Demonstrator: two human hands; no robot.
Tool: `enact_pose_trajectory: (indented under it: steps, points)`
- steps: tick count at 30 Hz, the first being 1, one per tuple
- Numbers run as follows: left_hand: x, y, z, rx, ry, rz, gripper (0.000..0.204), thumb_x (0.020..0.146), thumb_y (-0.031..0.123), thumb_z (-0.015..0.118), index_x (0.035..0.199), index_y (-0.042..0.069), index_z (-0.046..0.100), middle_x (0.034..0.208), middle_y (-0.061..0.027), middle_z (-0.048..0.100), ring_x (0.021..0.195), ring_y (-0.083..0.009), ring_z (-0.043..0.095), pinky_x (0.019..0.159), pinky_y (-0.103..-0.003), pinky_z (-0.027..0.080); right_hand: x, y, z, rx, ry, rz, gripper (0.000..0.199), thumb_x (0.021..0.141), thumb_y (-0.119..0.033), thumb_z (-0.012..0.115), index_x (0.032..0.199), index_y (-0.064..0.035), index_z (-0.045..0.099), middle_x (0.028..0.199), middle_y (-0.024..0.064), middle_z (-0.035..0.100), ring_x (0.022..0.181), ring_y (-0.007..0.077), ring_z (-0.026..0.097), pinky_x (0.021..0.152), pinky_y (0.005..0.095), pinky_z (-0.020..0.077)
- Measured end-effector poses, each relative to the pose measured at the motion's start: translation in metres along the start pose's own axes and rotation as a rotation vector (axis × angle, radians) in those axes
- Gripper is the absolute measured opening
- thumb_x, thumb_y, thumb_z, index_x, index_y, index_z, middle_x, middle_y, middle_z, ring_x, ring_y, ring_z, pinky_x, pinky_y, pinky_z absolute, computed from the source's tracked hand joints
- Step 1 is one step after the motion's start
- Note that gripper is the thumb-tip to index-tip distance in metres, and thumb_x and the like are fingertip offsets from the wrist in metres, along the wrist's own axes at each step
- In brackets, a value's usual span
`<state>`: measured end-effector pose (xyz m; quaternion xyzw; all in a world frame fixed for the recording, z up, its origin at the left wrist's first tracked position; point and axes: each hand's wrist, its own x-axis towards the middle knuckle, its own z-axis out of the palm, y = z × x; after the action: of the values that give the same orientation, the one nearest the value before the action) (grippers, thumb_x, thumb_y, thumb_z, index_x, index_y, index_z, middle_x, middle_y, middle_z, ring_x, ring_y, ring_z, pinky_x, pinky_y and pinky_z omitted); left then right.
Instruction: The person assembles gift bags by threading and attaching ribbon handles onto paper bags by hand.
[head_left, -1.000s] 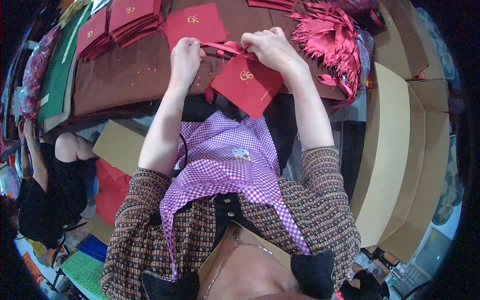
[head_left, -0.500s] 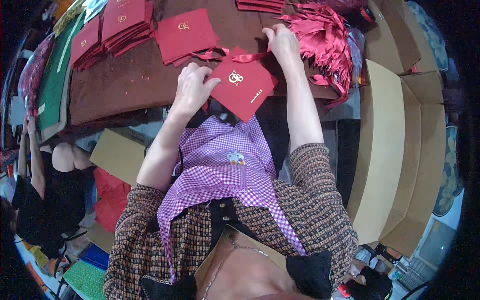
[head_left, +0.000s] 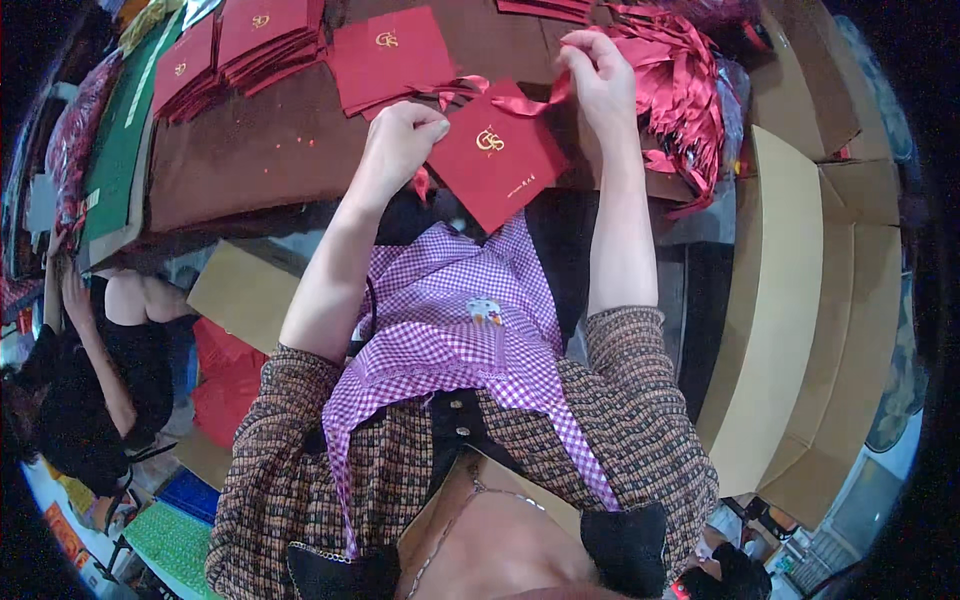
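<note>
A flat red square piece point(head_left: 505, 165) with a gold emblem lies turned cornerwise at the table's front edge, partly overhanging my lap. Whether it is a bag or a folder I cannot tell. My left hand point(head_left: 398, 150) is closed, thumb against fingers, at its left corner. A short red tail hangs just below that hand. From the top corner a glossy red ribbon point(head_left: 530, 104) runs right to my right hand point(head_left: 603, 85), which pinches its end. Beyond my left hand lies a small pile of similar red pieces point(head_left: 395, 60), with loose ribbon at its right side.
More red stacks point(head_left: 262, 40) stand at the far left of the brown-covered table point(head_left: 260, 160). A big heap of red ribbons point(head_left: 675, 90) lies right of my right hand. An open cardboard box point(head_left: 780, 320) stands at the right. Another person point(head_left: 110, 350) sits at the left.
The right hand has risen slightly, drawing the ribbon from a flat strip into a looser curve. The left hand has lifted a little at the corner. The whole view has shifted slightly.
</note>
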<state>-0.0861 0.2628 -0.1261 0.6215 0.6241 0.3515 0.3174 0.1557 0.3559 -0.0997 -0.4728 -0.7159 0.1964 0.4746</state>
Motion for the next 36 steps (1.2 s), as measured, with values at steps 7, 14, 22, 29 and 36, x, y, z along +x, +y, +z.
enact_pose_trajectory:
  steps: [7, 14, 22, 29, 36]
  points:
    - [0.006, -0.012, 0.004, -0.08, -0.026, -0.08, 0.021, 0.081, 0.014, 0.065, 0.091, -0.005, 0.067, 0.082, -0.0075, 0.067, 0.077, -0.0135, 0.06, 0.073, -0.029, 0.048, -0.071, -0.062, 0.024, 0.133, -0.164, -0.052, 0.01, 0.079, 0.0, 0.061, 0.087, -0.0028, 0.067, 0.08, 0.0064, 0.062, 0.074, 0.0129, 0.059, 0.064, 0.0248, 0.0471]
    - [0.004, -0.012, 0.004, -0.238, -0.157, -0.096, 0.024, 0.083, 0.007, 0.06, 0.103, -0.006, 0.064, 0.087, -0.0051, 0.065, 0.079, -0.0104, 0.057, 0.072, -0.025, 0.046, -0.097, -0.042, 0.062, -0.137, -0.156, -0.095, 0.008, 0.074, -0.014, 0.066, 0.078, -0.0071, 0.066, 0.081, 0.0045, 0.064, 0.085, 0.0244, 0.055, 0.079, 0.0373, 0.0412]
    - [-0.001, -0.014, 0.004, -0.286, -0.194, -0.072, 0.027, 0.082, 0.004, 0.058, 0.106, -0.006, 0.063, 0.09, -0.0053, 0.065, 0.081, -0.0103, 0.056, 0.074, -0.024, 0.046, -0.097, -0.035, 0.064, -0.251, -0.194, -0.149, 0.01, 0.076, -0.018, 0.065, 0.081, -0.0081, 0.066, 0.081, 0.0053, 0.063, 0.086, 0.026, 0.054, 0.081, 0.0388, 0.0376]
    - [-0.005, -0.013, 0.003, -0.226, -0.17, -0.036, 0.027, 0.083, 0.006, 0.058, 0.107, -0.006, 0.063, 0.089, -0.006, 0.066, 0.08, -0.0096, 0.057, 0.073, -0.024, 0.047, -0.098, -0.045, 0.062, -0.337, -0.213, -0.21, 0.008, 0.079, -0.016, 0.064, 0.083, -0.009, 0.065, 0.083, 0.0057, 0.061, 0.085, 0.0267, 0.053, 0.08, 0.0402, 0.0375]
    - [-0.007, -0.006, 0.004, -0.203, -0.085, -0.007, 0.026, 0.08, 0.008, 0.058, 0.102, -0.005, 0.065, 0.086, -0.0162, 0.069, 0.079, -0.016, 0.064, 0.073, -0.029, 0.05, -0.097, -0.045, 0.066, -0.41, -0.131, -0.316, 0.009, 0.078, -0.015, 0.065, 0.081, -0.0085, 0.06, 0.08, 0.0061, 0.058, 0.081, 0.0262, 0.052, 0.078, 0.0402, 0.0374]
